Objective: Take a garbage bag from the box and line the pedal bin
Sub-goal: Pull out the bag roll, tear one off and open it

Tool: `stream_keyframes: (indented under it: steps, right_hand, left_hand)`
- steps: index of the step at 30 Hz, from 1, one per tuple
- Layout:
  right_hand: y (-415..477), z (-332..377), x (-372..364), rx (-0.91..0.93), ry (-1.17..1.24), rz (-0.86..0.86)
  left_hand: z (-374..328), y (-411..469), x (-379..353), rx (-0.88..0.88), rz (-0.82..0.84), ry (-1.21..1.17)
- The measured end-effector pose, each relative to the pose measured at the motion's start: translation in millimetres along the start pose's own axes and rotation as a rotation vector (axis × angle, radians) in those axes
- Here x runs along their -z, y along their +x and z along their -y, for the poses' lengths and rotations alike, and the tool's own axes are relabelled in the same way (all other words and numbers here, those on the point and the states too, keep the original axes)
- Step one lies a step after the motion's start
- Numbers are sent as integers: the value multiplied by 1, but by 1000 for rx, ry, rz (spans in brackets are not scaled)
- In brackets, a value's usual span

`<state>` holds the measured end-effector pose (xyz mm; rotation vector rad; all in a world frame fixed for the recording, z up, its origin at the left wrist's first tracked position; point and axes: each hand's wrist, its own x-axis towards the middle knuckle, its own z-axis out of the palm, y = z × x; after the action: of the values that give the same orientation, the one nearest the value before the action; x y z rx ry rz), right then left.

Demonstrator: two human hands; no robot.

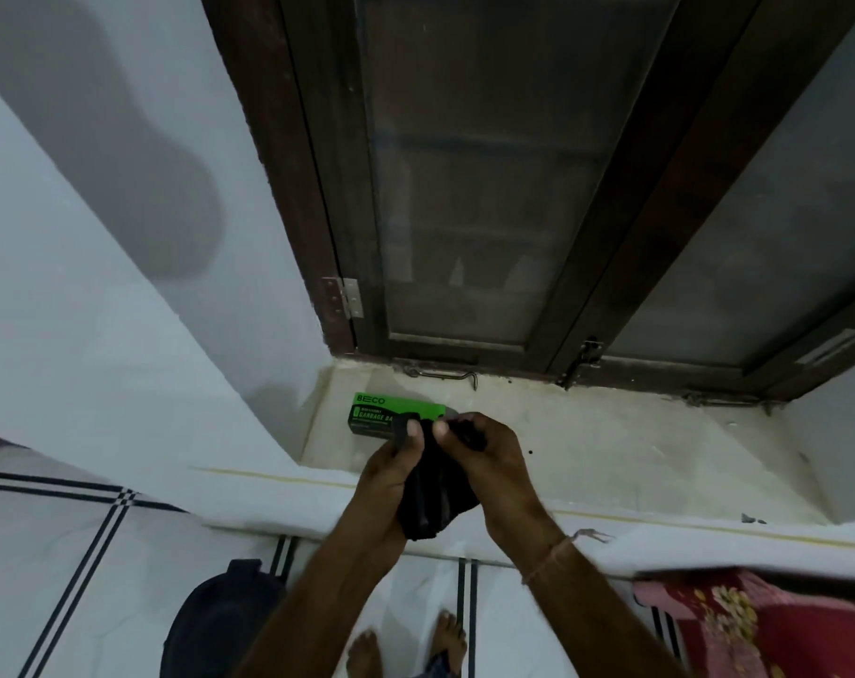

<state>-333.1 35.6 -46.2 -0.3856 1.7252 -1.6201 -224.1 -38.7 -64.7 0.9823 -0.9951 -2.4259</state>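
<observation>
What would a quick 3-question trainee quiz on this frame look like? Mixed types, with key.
1. True or false: the green box lies on the window sill.
2. Which hands grip the folded black garbage bag? A) left hand only B) right hand only C) both
3. Fill in: the dark pedal bin stands on the ____, at lower left, near the person's feet.

Key: 1 true; 2 C; 3 floor
</observation>
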Motion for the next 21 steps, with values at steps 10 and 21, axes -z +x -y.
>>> stream_keyframes:
  steps: [10,21]
  right_hand:
    - [-8,13,-23,-106,88,-88]
    - [-23,4,-36,-9,77,-138]
  left_hand:
    - [-25,-14,15,13,31,66]
    - [-44,-33,36,24,109,40]
